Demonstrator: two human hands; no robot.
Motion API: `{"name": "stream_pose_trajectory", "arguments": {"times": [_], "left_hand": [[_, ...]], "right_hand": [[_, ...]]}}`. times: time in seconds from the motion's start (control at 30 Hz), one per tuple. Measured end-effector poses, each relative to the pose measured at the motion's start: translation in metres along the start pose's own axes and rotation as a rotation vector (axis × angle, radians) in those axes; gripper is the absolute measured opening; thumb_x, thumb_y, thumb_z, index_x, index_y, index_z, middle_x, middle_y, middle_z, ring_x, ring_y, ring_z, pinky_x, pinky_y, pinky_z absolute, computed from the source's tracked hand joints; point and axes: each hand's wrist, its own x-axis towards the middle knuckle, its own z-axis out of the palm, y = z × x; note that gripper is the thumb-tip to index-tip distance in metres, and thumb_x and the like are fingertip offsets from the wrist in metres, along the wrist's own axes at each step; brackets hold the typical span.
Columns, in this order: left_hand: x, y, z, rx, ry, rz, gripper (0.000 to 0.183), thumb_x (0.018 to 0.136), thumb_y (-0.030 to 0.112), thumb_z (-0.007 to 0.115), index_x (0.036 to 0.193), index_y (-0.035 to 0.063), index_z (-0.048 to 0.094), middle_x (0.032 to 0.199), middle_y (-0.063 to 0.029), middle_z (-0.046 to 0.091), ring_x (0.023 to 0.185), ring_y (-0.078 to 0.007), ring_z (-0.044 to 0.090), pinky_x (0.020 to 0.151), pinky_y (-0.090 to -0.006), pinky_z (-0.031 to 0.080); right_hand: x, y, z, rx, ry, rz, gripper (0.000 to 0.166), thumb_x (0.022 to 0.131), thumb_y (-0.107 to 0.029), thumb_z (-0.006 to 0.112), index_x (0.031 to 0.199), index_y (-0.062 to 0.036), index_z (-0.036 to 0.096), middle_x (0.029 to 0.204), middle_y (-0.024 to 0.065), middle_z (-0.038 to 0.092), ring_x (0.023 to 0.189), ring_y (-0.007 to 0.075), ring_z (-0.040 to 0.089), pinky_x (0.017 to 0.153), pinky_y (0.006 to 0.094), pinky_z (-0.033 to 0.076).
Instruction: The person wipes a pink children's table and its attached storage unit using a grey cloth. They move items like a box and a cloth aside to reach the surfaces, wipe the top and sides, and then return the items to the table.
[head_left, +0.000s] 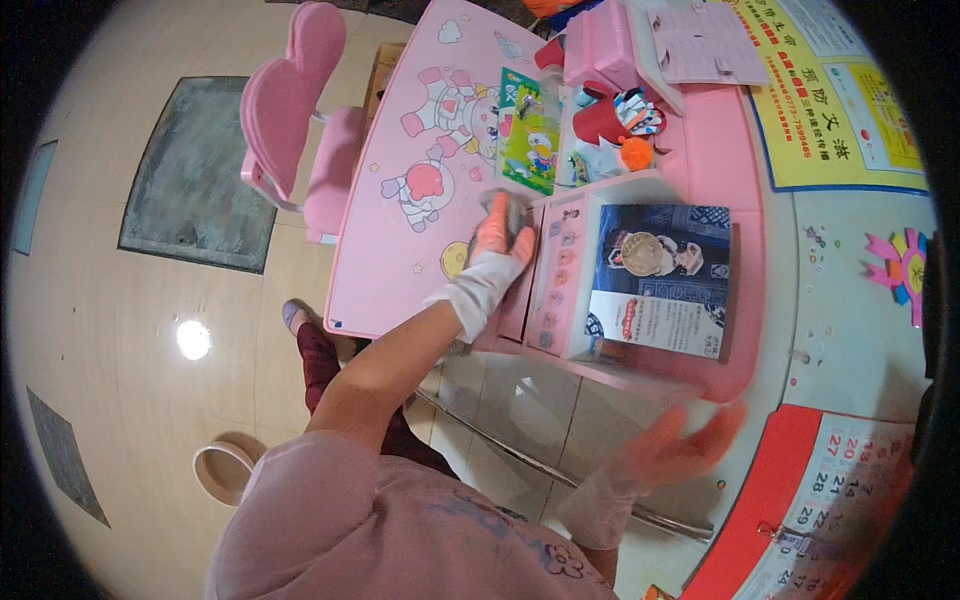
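Observation:
My left hand (504, 231), orange-toned with a white cuff at the wrist, lies on the pink desktop (367, 277) beside the shelf unit. Its fingers rest over a grey cloth (517, 214), which is partly hidden under them. My right hand (686, 442) is blurred by motion. It is to the right, beyond the desk's rounded end and near the wall, with its fingers apart and nothing visible in it. Close to my left hand, a green picture book or sheet (531, 142) lies on the desk.
A booklet (660, 281) with a round medal-like disc rests on the pink shelf. A red pen holder (600, 120) and pink box (600, 45) stand farther along. A pink chair (334, 172) is beside the desk. Below right hangs a calendar (817, 510); a bin (225, 472) stands on the floor.

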Motion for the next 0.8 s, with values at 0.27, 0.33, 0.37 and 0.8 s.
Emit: {"name": "stream_pose_trajectory", "arguments": {"times": [0.27, 0.33, 0.37, 0.8], "left_hand": [[0.0, -0.011, 0.011, 0.088, -0.306, -0.225, 0.056, 0.082, 0.003, 0.063, 0.136, 0.0088, 0.048, 0.128, -0.0175, 0.057, 0.117, -0.0302, 0.055, 0.099, -0.0307, 0.043], [-0.008, -0.011, 0.003, 0.033, -0.339, -0.349, 0.053, 0.083, 0.0, 0.064, 0.134, 0.0069, 0.05, 0.122, -0.0157, 0.061, 0.111, -0.0203, 0.058, 0.096, -0.0277, 0.044], [-0.017, -0.01, -0.001, -0.014, -0.38, -0.347, 0.052, 0.083, 0.0, 0.064, 0.133, 0.0066, 0.051, 0.121, -0.0152, 0.061, 0.11, -0.0188, 0.057, 0.096, -0.0274, 0.044], [0.033, -0.034, 0.043, -0.091, -0.151, -0.12, 0.044, 0.083, -0.002, 0.062, 0.125, 0.0062, 0.058, 0.116, -0.0149, 0.063, 0.107, -0.0269, 0.059, 0.095, -0.0325, 0.045]], "right_hand": [[-0.001, 0.084, 0.038, 0.222, 0.076, 0.03, 0.04, 0.094, -0.033, 0.048, 0.118, -0.0024, 0.055, 0.13, 0.0192, 0.046, 0.129, 0.0336, 0.038, 0.111, 0.0544, 0.026], [-0.004, 0.084, 0.045, 0.285, 0.106, 0.057, 0.039, 0.092, -0.035, 0.049, 0.112, -0.0037, 0.057, 0.122, 0.0184, 0.052, 0.125, 0.0321, 0.042, 0.111, 0.0564, 0.023], [-0.005, 0.084, 0.045, 0.277, 0.089, 0.058, 0.038, 0.09, -0.036, 0.05, 0.109, -0.0044, 0.058, 0.117, 0.0179, 0.055, 0.123, 0.0314, 0.044, 0.111, 0.0574, 0.022], [-0.001, 0.098, 0.017, -0.141, -0.341, -0.187, 0.021, 0.085, -0.016, 0.058, 0.099, -0.001, 0.06, 0.109, 0.0194, 0.062, 0.105, 0.0342, 0.057, 0.098, 0.0455, 0.04]]}}
